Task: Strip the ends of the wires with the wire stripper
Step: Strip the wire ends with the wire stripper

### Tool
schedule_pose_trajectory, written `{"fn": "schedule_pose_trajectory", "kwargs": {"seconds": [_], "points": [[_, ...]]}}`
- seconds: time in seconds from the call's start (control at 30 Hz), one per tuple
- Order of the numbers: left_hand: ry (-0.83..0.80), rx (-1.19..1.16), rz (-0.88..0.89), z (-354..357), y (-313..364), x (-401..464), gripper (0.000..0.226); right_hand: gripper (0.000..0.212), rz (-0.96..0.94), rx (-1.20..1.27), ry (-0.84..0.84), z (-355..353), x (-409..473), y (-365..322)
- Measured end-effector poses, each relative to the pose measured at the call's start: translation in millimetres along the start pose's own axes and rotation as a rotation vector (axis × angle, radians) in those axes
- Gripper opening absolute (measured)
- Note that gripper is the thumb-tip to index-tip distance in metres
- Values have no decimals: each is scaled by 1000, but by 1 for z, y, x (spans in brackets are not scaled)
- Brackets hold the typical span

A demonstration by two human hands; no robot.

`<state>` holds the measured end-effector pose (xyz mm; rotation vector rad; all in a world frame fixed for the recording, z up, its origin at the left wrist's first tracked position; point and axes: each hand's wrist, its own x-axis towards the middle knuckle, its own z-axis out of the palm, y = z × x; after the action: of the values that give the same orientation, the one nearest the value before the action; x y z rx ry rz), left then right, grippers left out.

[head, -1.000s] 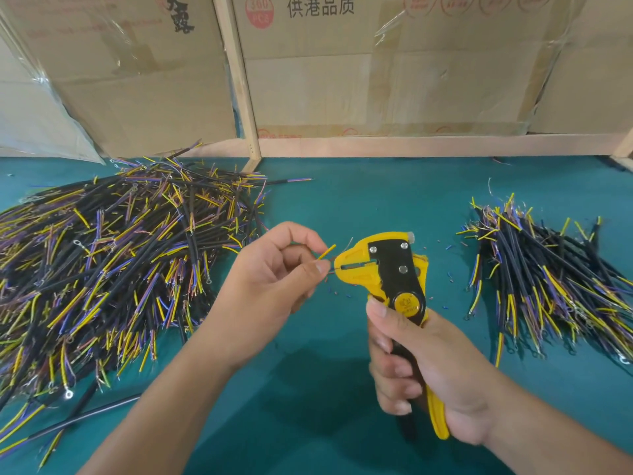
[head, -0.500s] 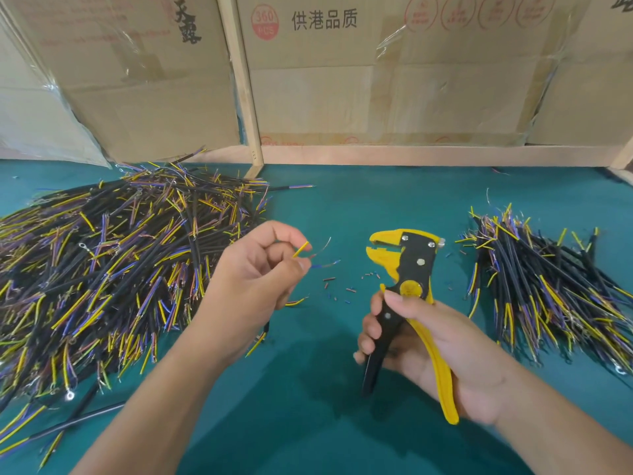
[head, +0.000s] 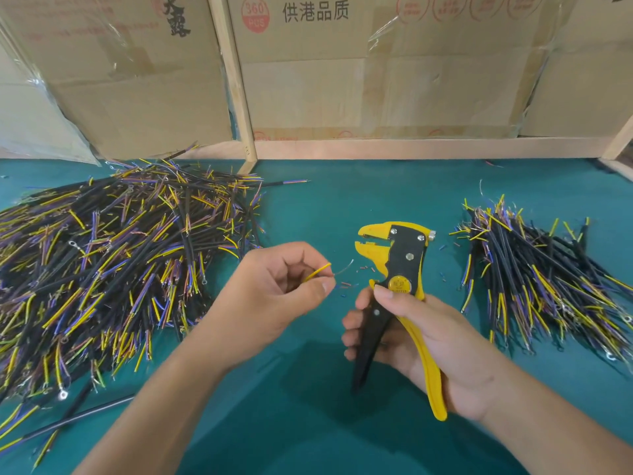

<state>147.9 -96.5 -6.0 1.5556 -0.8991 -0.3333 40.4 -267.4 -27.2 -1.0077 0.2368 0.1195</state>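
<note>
While the left hand (head: pixel 274 296) pinched a yellow wire (head: pixel 317 271) between thumb and forefinger, the wire's free end pointed right and slightly up toward the stripper (head: pixel 394 269), its long axis roughly in line with the tool's open mouth; a thin bare strand (head: pixel 344 267) curved on from the yellow insulation and stopped just short of the jaws, apart from them. Stripper: yellow and black, upright beside the wire, head leaning left, jaws parted, handles spread. Right hand (head: pixel 418 334): wrapped round both handles, thumb on the round badge below the pivot, not squeezing. Nearer hand to the wire's tip: the left, which held it; the stripper stood just right of that tip with nothing between. Scraps (head: pixel 346 286) of cut insulation: scattered on the green mat (head: pixel 308 423) under the gap between wire and stripper. Large pile (head: pixel 102 269) of black, yellow and purple wires: well left of the stripper. Smaller pile (head: pixel 548 279): right of the stripper, near it. Cardboard boxes (head: pixel 376 80) and a wooden frame (head: pixel 236 97): behind the stripper, at the mat's far edge. Judged next need: a short move bringing wire and jaws together.
</note>
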Motion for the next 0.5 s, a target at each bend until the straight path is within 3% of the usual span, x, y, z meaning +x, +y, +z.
{"fn": "schedule_pose_trajectory", "kwargs": {"seconds": [0.27, 0.5], "points": [[-96, 27, -15, 9, 3, -2, 8, 9, -87, -41, 5, 1, 2, 7], [-140, 42, -33, 10, 1, -3, 8, 11, -98, -62, 10, -1, 2, 9]]}}
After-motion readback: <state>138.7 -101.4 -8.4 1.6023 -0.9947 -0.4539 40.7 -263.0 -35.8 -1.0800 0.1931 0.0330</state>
